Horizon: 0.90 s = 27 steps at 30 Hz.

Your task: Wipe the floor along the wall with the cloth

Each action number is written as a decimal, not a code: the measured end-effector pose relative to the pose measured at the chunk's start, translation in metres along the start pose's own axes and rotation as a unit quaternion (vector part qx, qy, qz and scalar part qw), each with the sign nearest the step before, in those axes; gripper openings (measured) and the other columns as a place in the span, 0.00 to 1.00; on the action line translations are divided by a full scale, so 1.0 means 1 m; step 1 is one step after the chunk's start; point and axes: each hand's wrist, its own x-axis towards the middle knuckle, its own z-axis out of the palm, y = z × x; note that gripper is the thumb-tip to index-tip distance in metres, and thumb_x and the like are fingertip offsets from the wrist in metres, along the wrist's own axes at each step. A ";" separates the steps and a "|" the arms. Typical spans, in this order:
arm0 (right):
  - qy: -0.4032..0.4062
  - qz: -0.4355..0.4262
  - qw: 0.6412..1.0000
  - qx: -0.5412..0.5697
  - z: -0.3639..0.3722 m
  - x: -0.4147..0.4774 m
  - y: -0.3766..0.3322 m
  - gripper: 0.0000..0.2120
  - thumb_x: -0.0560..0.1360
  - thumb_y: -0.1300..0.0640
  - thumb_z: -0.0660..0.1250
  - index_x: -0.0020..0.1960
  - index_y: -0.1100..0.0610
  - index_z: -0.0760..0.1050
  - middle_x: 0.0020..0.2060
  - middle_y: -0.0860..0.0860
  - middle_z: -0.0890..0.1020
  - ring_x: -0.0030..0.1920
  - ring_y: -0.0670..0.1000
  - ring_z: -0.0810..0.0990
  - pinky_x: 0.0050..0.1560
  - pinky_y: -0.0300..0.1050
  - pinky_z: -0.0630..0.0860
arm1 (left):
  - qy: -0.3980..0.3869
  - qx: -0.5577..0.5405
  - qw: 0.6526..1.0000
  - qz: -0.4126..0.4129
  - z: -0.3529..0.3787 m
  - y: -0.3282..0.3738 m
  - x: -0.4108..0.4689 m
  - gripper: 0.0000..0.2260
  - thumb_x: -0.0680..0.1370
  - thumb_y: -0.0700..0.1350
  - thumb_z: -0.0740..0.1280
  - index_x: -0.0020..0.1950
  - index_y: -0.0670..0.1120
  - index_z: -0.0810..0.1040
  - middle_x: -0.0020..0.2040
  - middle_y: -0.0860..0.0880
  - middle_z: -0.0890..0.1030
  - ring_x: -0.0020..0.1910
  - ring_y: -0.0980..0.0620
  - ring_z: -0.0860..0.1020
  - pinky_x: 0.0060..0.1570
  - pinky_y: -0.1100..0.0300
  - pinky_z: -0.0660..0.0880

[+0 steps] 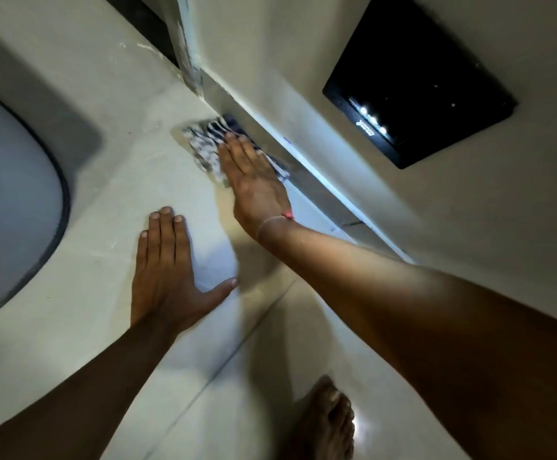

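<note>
A dark blue and white patterned cloth (205, 144) lies flat on the pale tiled floor (111, 180), right against the foot of the wall (303, 94). My right hand (253, 180) presses flat on the cloth with fingers stretched out, covering its near part. My left hand (167, 270) rests palm down on the bare floor, fingers spread, holding nothing, a short way nearer than the cloth.
A black box with small lit dots (416, 78) is fixed on the wall above the skirting. A rounded grey-rimmed object (21, 200) sits at the left. A dark door frame edge (184, 54) meets the wall corner. My bare foot (330, 423) stands at the bottom.
</note>
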 end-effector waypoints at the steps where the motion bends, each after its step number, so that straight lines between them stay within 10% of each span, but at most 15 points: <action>1: 0.009 -0.006 1.000 0.005 0.001 -0.019 0.012 0.32 0.73 0.71 0.50 0.77 0.60 0.53 0.78 0.56 0.55 0.77 0.55 0.51 0.76 0.51 0.50 | -0.001 -0.006 1.000 0.001 0.000 0.002 0.001 0.57 0.66 0.76 0.58 0.81 0.36 0.51 0.82 0.34 0.53 0.82 0.36 0.51 0.79 0.43 0.50; 8: -0.060 0.082 0.991 -0.083 0.004 -0.223 0.104 0.31 0.71 0.68 0.50 0.74 0.62 0.58 0.74 0.61 0.64 0.74 0.60 0.63 0.73 0.52 0.57 | -0.003 -0.030 1.000 0.008 0.002 0.013 -0.005 0.56 0.68 0.76 0.61 0.81 0.38 0.51 0.82 0.37 0.52 0.82 0.39 0.49 0.80 0.45 0.48; 13: -0.008 0.124 0.992 -0.025 0.012 -0.183 0.075 0.34 0.68 0.71 0.63 0.74 0.62 0.60 0.73 0.61 0.66 0.73 0.62 0.63 0.72 0.57 0.62 | 0.007 -0.037 0.999 0.020 0.004 0.008 -0.005 0.56 0.68 0.76 0.61 0.81 0.38 0.51 0.83 0.37 0.52 0.82 0.39 0.49 0.80 0.45 0.49; 22: 0.060 0.004 0.998 0.001 -0.005 -0.038 0.013 0.24 0.73 0.71 0.54 0.68 0.65 0.69 0.68 0.62 0.72 0.68 0.63 0.71 0.64 0.59 0.71 | 0.006 -0.032 0.999 0.027 -0.022 0.000 -0.003 0.56 0.68 0.76 0.61 0.81 0.37 0.51 0.82 0.36 0.52 0.82 0.38 0.50 0.80 0.44 0.49; 27: 0.042 0.092 0.993 0.064 -0.030 -0.068 0.015 0.29 0.72 0.72 0.57 0.71 0.54 0.66 0.72 0.52 0.69 0.72 0.54 0.65 0.60 0.52 0.74 | -0.021 -0.034 0.998 0.051 -0.051 0.021 -0.018 0.54 0.69 0.74 0.61 0.81 0.37 0.52 0.82 0.36 0.53 0.82 0.39 0.51 0.79 0.44 0.52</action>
